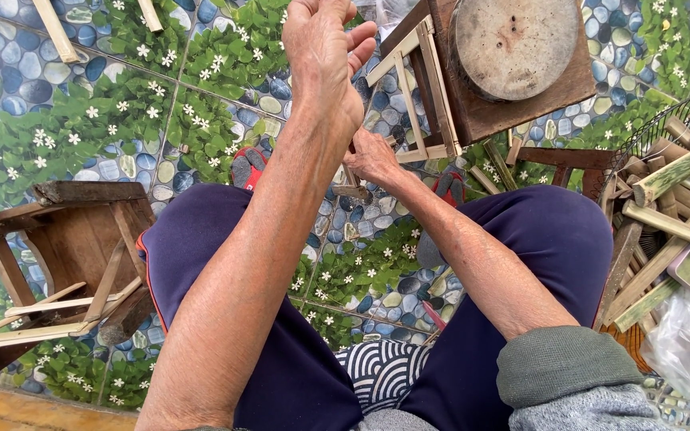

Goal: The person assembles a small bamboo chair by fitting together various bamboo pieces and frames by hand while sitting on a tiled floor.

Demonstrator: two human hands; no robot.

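My left hand [323, 44] is raised high toward the camera on a bare forearm. Its fingers are bunched together, and nothing shows in them. My right hand [372, 156] is lower, between my knees, closed around a small dark wooden piece [350, 191]. It is right beside a light bamboo frame [414, 108], which leans against a brown wooden stool [521, 108]. A round, worn wooden block [514, 44] lies on that stool. I sit in dark blue trousers.
A dark wooden stool [81, 239] lies tipped at the left with pale bamboo slats [37, 310] across it. A wire basket [660, 120] at the right holds several cut bamboo pieces [676, 172], with a plastic bag [684, 335] below. The floor [81, 120] is printed with leaves and pebbles.
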